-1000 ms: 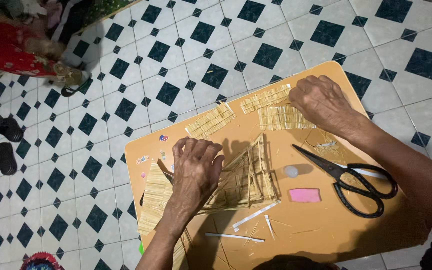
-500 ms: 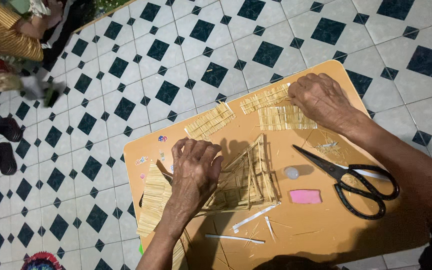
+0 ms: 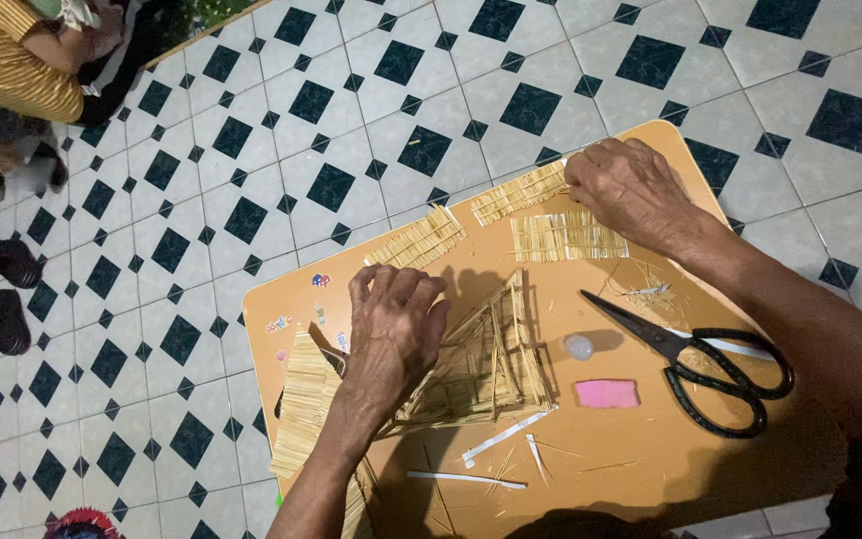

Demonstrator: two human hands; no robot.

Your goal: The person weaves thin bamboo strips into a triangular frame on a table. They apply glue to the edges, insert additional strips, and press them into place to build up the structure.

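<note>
Head view, looking down on an orange counter set on a tiled floor. Your left hand lies flat, fingers spread, pressing on a straw-stick frame at the counter's middle; it grips nothing. Your right hand rests on a flat straw panel near the far edge, fingers curled at its top; whether they pinch it cannot be told. Four straw panels are countable, one partly under your left forearm. One pair of black scissors, open, lies right of the frame. One pink eraser and one small clear cap lie between. No containers visible. Another person's sleeve is cut off top left.
</note>
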